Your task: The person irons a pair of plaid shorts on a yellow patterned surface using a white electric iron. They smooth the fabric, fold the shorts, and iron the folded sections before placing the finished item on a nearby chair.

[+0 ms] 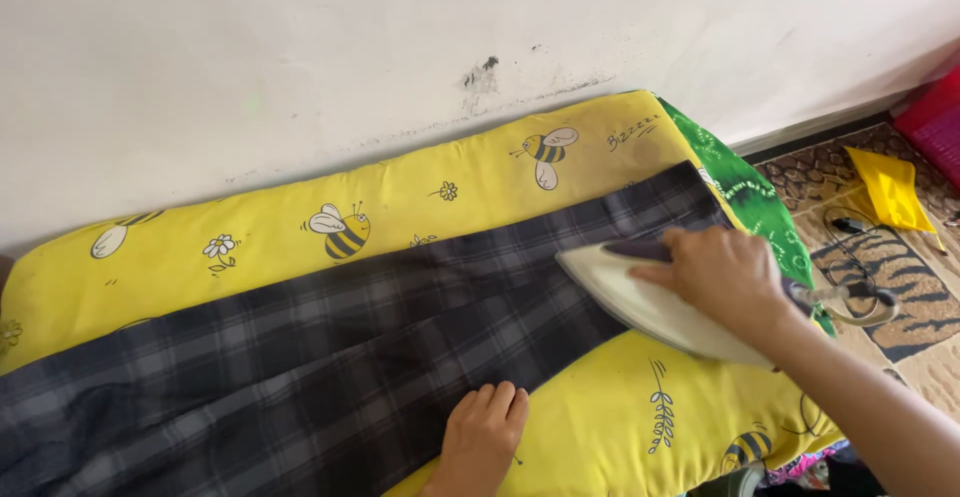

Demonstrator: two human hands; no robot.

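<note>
Right hand (722, 275) grips iron (640, 302); its tip points left.

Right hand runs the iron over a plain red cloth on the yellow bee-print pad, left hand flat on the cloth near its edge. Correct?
Not quite. The cloth is dark grey plaid, not plain red; the head view shows it. The rest holds: the right hand grips the iron on the yellow bee-print pad, and the left hand lies flat on the cloth near its edge.

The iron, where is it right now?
In the head view, the iron sits right of centre on the dark plaid cloth, under the right hand.
</note>
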